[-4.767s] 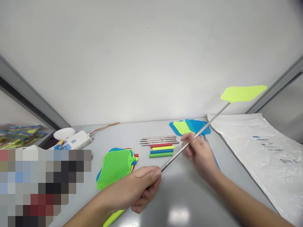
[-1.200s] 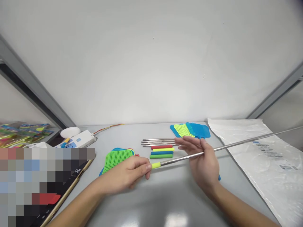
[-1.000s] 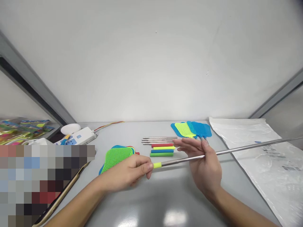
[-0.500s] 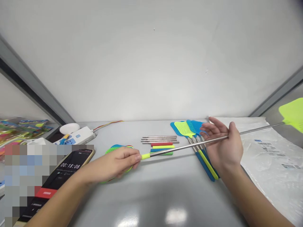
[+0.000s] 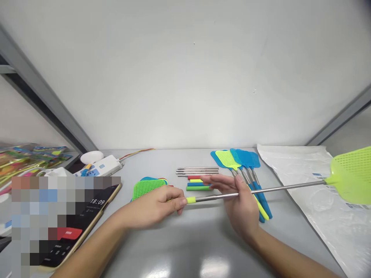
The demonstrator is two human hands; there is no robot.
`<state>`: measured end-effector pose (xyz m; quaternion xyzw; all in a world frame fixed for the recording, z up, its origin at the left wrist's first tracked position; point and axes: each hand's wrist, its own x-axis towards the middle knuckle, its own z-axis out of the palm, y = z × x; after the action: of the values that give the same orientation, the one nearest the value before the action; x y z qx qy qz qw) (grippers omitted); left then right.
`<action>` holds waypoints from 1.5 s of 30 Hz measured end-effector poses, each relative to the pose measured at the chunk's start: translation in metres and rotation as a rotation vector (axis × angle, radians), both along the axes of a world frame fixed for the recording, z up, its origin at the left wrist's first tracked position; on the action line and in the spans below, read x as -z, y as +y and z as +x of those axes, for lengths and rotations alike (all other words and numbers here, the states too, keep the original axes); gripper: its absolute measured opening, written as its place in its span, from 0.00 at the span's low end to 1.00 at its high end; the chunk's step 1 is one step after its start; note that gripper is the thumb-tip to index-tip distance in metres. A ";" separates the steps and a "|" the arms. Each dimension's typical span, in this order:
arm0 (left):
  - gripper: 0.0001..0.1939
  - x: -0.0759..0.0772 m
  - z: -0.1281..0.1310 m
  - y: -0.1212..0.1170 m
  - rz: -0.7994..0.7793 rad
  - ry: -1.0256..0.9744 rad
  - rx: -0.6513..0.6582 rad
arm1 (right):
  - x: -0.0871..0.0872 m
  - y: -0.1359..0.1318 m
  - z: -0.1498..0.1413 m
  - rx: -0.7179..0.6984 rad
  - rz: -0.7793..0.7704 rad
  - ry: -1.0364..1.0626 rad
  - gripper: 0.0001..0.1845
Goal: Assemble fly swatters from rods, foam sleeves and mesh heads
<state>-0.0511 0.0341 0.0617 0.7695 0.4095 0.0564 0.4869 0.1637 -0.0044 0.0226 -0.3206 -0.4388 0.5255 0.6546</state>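
My left hand (image 5: 158,206) is closed around the yellow grip of a fly swatter (image 5: 290,187), whose thin metal shaft runs nearly level to the right. The swatter's yellow mesh head is at the right edge, partly out of view. My right hand (image 5: 242,208) has its fingers stretched out, with the shaft crossing the palm and passing behind the thumb. Green and blue swatter heads (image 5: 147,188) lie beside my left hand, partly covered by it. Behind my right hand lie assembled blue and yellow swatters (image 5: 227,159), their grips towards me.
Metal rods (image 5: 197,170) lie in the middle of the table, with coloured grip tubes (image 5: 198,188) in front. At the left are a phone (image 5: 95,216) showing a timer, a power strip (image 5: 108,165) and plastic-wrapped items (image 5: 26,162). White plastic packaging (image 5: 292,162) covers the right side.
My right hand has moved left towards my left hand. The visible shaft is shorter, and the yellow head has come nearer and lower. The view has shifted slightly.
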 end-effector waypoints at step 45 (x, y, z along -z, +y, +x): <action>0.25 0.003 0.002 -0.006 -0.118 -0.125 -0.125 | -0.005 0.014 0.017 0.508 -0.154 -0.029 0.11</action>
<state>-0.0491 0.0281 0.0582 0.7075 0.4281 0.1104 0.5513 0.1807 0.0095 0.0272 -0.4769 -0.3126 0.3713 0.7328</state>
